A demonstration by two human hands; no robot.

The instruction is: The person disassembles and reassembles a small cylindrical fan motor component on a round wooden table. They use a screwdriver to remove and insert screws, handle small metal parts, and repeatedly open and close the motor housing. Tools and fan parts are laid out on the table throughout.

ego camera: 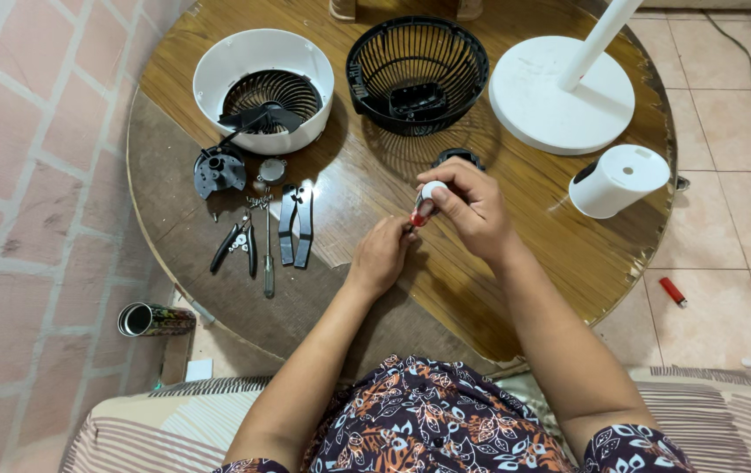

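right hand (pixel 472 206) closed w/ fingertips pinched on a small tube (pixel 426 203), white cap up, red at the bottom, held just above the round wooden bench (pixel 515 254) near its middle. left hand (pixel 381 257) curled shut, fingertips touching the tube's red lower end; can't tell what's between them. black round part (pixel 457 157) partly hidden behind right hand. left of hands: pliers (pixel 296 223), cutters (pixel 237 243), screwdriver (pixel 267 250) lying side by side. further back: white fan shell (pixel 263 88), black grille (pixel 417 74), white stand base (pixel 561 96). white cylinder (pixel 618 180) at right edge. red lighter (pixel 673 292) on floor.
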